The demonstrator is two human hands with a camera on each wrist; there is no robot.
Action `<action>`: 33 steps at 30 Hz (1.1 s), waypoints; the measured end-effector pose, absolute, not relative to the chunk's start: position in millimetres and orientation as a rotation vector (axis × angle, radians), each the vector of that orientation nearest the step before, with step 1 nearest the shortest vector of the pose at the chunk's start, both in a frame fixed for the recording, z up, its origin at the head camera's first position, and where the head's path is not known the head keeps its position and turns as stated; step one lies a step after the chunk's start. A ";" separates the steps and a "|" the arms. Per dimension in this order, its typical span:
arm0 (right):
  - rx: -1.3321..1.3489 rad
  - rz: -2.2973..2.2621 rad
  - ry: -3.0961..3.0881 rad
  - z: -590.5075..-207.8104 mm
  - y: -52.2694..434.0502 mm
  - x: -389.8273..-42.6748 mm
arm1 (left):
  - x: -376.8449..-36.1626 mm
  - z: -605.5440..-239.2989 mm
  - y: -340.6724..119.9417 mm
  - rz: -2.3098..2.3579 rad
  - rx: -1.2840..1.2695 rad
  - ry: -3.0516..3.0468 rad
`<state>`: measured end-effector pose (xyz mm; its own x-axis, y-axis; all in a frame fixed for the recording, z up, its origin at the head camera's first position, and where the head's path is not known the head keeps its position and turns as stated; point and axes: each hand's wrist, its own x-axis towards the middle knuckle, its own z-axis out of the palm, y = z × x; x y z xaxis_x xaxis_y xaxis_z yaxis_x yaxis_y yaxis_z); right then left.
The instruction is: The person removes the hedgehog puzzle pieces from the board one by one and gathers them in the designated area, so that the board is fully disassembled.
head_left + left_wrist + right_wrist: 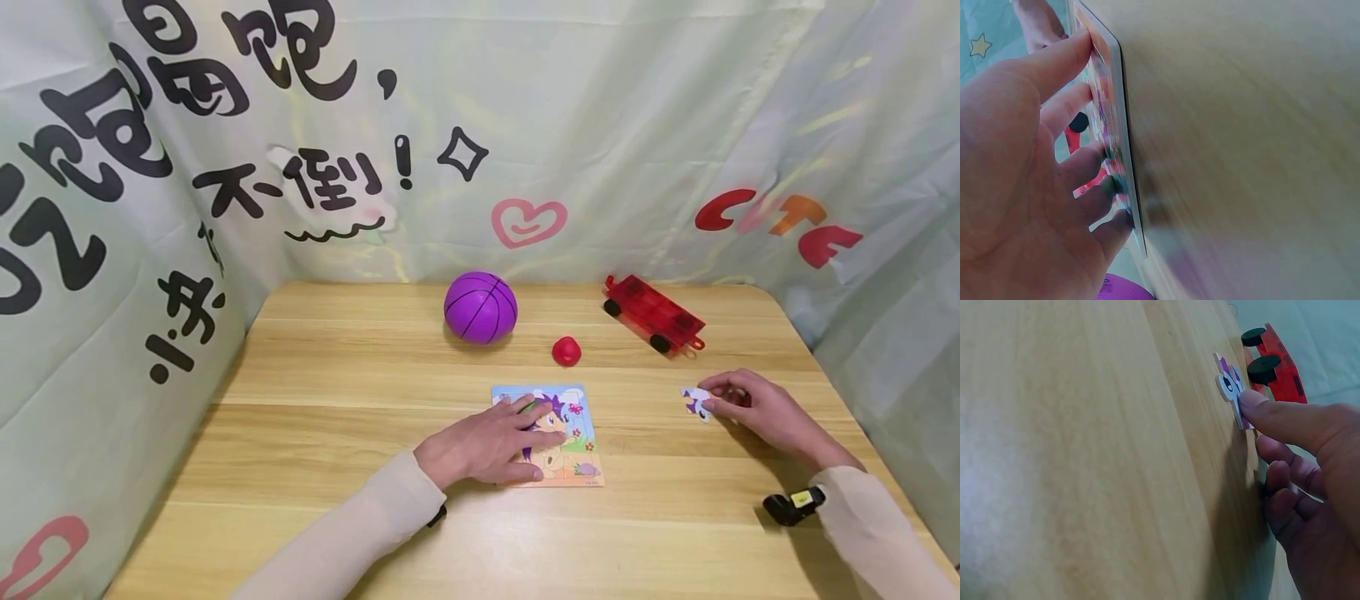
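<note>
The puzzle board (581,450) is being steadied flat under the left hand's (487,446) straight fingers, while a loose puzzle piece (696,402) is being pinched by the right hand (757,410).

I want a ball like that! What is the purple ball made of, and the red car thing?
The purple ball looks like matte rubber or soft plastic, with black basketball lines. The red car looks like glossy, see-through hard plastic with black wheels.
</note>
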<state>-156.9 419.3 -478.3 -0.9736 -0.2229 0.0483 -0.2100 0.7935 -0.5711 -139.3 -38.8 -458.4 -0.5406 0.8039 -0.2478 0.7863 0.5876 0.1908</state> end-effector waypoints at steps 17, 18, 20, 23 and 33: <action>-0.361 -1.040 3.010 -468.3 388.4 -152.4 | -138.9 -462.1 -39.9 0.062 1.320 2.526; -0.392 -1.062 3.013 -466.2 381.0 -152.5 | -138.8 -462.3 -39.8 0.061 1.319 2.527; -0.475 -1.092 3.020 -463.1 364.9 -153.3 | -138.7 -462.3 -39.8 0.061 1.319 2.526; -0.590 -1.118 3.010 -460.6 339.4 -154.5 | -138.8 -462.3 -40.0 0.048 1.335 2.529; -0.691 -1.043 2.832 -467.6 260.0 -162.0 | -139.1 -465.6 -44.8 0.021 1.389 2.550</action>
